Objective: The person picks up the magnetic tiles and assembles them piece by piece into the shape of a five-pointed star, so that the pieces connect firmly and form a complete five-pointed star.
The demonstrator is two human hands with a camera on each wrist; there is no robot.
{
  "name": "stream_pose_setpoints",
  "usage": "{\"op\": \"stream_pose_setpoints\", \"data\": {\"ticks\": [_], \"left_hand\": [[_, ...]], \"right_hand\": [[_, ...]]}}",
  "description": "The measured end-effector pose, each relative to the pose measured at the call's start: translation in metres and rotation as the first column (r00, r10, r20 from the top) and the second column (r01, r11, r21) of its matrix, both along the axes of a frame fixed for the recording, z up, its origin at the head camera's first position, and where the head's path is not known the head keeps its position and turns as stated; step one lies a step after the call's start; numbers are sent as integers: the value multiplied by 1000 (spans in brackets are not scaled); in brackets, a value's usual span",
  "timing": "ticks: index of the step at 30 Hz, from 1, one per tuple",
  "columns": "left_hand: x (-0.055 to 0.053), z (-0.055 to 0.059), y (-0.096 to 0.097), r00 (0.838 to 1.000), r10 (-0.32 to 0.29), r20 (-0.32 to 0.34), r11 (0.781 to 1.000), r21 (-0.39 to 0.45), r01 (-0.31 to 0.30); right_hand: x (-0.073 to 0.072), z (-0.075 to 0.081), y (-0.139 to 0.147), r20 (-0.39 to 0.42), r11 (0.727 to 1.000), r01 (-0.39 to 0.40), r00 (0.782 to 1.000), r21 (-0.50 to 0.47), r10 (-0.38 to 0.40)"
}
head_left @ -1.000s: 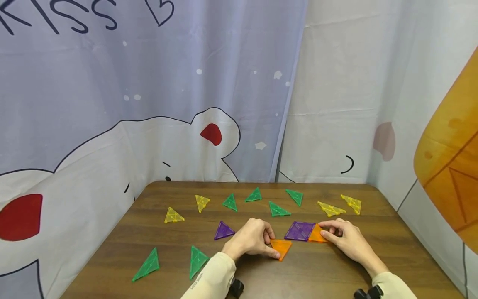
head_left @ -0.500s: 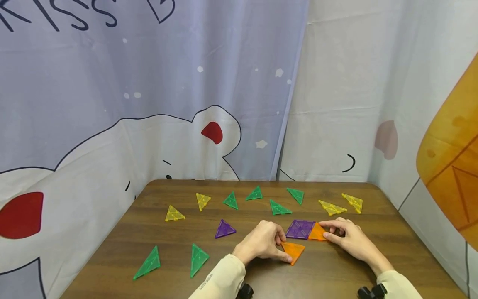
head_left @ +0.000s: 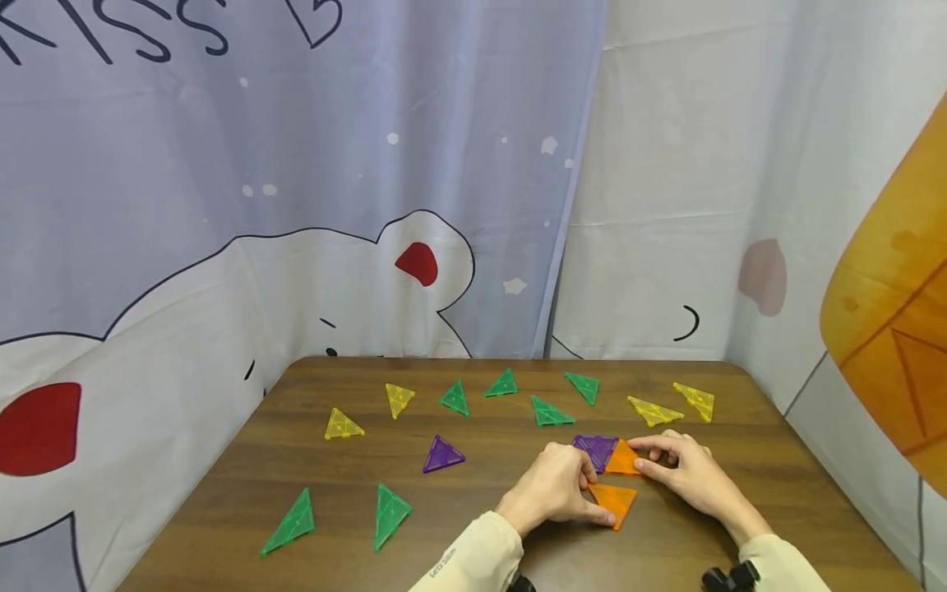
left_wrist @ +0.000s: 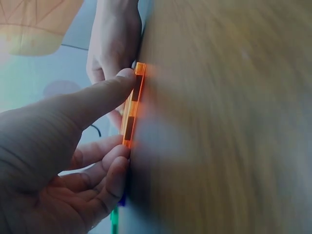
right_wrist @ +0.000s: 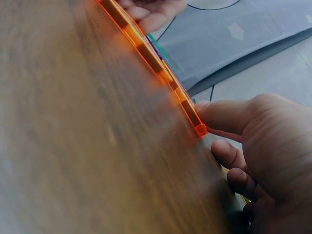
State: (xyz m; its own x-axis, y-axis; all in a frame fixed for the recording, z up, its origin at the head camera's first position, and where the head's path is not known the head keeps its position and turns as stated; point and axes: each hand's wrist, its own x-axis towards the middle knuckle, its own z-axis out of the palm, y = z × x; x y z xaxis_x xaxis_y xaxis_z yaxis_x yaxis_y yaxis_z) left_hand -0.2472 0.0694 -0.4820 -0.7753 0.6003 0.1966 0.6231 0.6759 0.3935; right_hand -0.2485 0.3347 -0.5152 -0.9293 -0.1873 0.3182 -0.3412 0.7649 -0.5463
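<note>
My left hand [head_left: 555, 487] pinches a translucent orange triangular magnetic tile [head_left: 616, 503] between thumb and fingertips, flat against the wooden table. The left wrist view shows the thumb at one corner of that orange tile [left_wrist: 134, 102] and fingertips at the other end. Just beyond it, my right hand [head_left: 684, 470] holds a second orange triangular tile [head_left: 622, 459] at its right corner by thumb and index finger. This second tile lies against a purple piece [head_left: 595, 449], partly hidden behind the left hand. In the right wrist view the thumb [right_wrist: 222, 114] presses the orange edge.
On the wooden table [head_left: 355, 481] a loose purple triangle [head_left: 443, 455] lies left of the hands. Two larger green triangles [head_left: 390, 514] sit at front left. Several smaller green [head_left: 551, 411] and yellow triangles [head_left: 654, 411] spread along the back, before a printed curtain [head_left: 473, 164].
My left hand has slid its orange tile rightward across the table, close in front of the purple and orange pieces. The right hand stays in place on its tile.
</note>
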Motion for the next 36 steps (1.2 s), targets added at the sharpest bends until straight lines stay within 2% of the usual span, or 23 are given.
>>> {"op": "stream_pose_setpoints", "data": {"ticks": [8,14,22,28,36], "left_hand": [[3,0,17,999,51,-6,999,16,-51],[4,-1,25,998,63,-17,997,35,-63],[4,1,36,995,86,-48,996,42,-84],[3,2,40,991,97,-88,995,40,-94],[1,-2,41,992,86,-96,995,54,-81]], "right_hand": [[0,0,-1,21,1000,9,1000,-13,-8],[2,1,-2,31,1000,10,999,-28,-9],[0,1,-3,0,1000,4,1000,-23,-4],[0,2,-4,-16,1000,-3,1000,-22,3],[2,2,-1,1,1000,-18,1000,-22,18]]}}
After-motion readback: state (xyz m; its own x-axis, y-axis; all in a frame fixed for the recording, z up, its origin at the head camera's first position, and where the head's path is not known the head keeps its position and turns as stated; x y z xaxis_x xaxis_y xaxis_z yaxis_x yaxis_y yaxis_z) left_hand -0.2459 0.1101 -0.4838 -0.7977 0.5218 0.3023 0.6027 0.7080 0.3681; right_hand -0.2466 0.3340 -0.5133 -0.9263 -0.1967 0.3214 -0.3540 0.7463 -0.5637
